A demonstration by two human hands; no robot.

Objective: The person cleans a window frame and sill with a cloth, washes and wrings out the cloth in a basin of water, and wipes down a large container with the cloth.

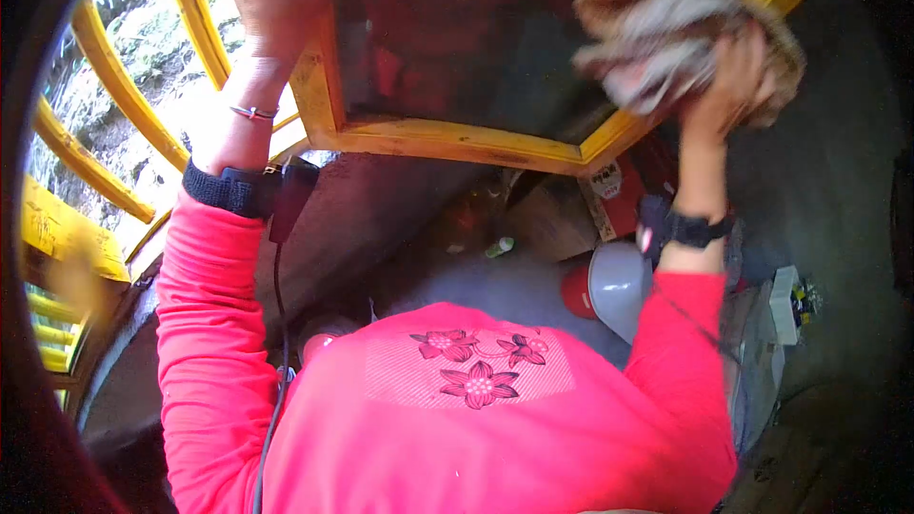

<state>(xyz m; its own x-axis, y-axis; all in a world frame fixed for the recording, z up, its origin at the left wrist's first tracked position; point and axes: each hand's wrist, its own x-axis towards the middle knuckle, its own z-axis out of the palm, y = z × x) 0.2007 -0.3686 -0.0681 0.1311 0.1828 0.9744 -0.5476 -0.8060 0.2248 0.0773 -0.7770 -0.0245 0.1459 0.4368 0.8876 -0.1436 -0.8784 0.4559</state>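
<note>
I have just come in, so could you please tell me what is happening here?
A pink-sleeved person holds a crumpled cloth in the right hand, over the right side of a yellow frame. The left hand is up at the frame's left side; blur hides its exact grip. Yellow bars stand further left.

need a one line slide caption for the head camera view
Right hand holds a bunched cloth by a yellow frame; left hand is raised at its other side.

Crumpled brown-white cloth (657, 43), yellow wooden frame (457, 141)
</note>
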